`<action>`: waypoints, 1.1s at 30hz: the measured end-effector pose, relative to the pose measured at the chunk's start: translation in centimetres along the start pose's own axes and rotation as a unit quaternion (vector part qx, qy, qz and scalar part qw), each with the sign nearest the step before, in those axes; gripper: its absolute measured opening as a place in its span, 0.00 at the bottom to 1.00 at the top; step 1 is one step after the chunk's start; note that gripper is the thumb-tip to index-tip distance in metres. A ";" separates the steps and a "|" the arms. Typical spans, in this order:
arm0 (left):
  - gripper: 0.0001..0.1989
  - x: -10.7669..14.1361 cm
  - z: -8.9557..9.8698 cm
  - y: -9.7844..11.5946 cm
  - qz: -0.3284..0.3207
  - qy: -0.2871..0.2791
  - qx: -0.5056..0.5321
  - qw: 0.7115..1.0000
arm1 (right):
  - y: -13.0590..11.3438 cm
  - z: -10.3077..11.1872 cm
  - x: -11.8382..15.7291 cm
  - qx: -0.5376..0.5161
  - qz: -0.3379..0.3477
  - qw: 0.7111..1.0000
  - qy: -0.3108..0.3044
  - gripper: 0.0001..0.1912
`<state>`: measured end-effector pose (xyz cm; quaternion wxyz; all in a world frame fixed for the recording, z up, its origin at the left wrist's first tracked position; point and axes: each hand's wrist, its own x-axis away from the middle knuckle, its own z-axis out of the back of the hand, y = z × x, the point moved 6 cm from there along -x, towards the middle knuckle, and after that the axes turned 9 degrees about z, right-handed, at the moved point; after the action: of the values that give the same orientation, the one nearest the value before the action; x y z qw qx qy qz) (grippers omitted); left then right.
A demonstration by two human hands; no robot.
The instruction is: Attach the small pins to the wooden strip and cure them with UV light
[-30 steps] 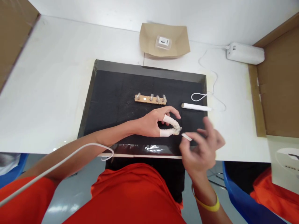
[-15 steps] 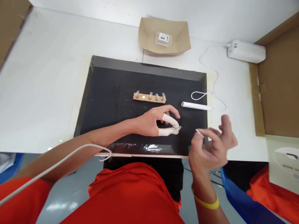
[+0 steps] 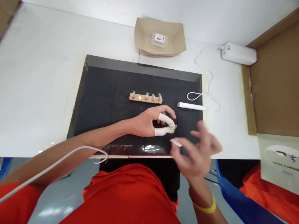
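Observation:
Over the black mat, my left hand pinches a small clear piece between thumb and index finger, both wearing white finger cots. My right hand, somewhat blurred, is closed on a thin white strip, which points toward the left fingertips without touching them. Beyond my left hand lies a cardboard strip with several small clear pieces standing along it and a white dot near its left part. A white pen-like stick rests on the mat's right side.
At the back stands an open brown paper tray holding a small clear box with a label. A white power adapter with a thin cord sits back right, beside a cardboard panel. A white cable crosses my left forearm.
My right hand has moved left with the white strip, closer to my left fingertips. My left hand keeps its pinch over the mat. The whole view has shifted slightly.

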<state>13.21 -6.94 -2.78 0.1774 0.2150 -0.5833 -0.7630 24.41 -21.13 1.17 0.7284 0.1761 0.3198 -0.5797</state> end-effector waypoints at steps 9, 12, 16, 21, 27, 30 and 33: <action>0.05 -0.1 -0.1 0.0 0.009 0.001 0.007 1.000 | 0.0 0.1 0.1 0.000 -0.024 1.000 0.013 0.10; 0.05 -0.1 -0.1 0.0 0.014 0.000 0.007 1.000 | 0.7 0.0 0.4 0.002 -0.078 0.997 0.028 0.09; 0.05 -0.1 -0.1 0.1 0.011 -0.008 0.009 1.000 | -1.0 -0.6 0.3 0.011 0.046 0.999 -0.013 0.09; 0.05 -0.1 -0.2 0.1 0.022 -0.010 0.012 1.000 | 0.1 -0.2 0.5 0.002 -0.052 0.999 0.008 0.08; 0.05 -0.1 -0.3 0.1 0.023 -0.008 0.007 1.000 | 0.2 0.2 0.4 0.012 -0.064 0.998 0.027 0.07; 0.05 -0.1 -0.2 0.1 0.014 -0.008 0.011 1.000 | -0.3 -0.3 0.1 0.000 0.002 1.000 -0.006 0.06; 0.05 -0.1 -0.2 0.1 0.013 -0.006 0.009 1.000 | -0.6 -0.5 0.0 0.005 0.045 0.999 -0.011 0.07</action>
<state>13.40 -7.08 -2.68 0.1815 0.2043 -0.5937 -0.7569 23.72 -20.97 0.85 0.7562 0.1877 0.3006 -0.5501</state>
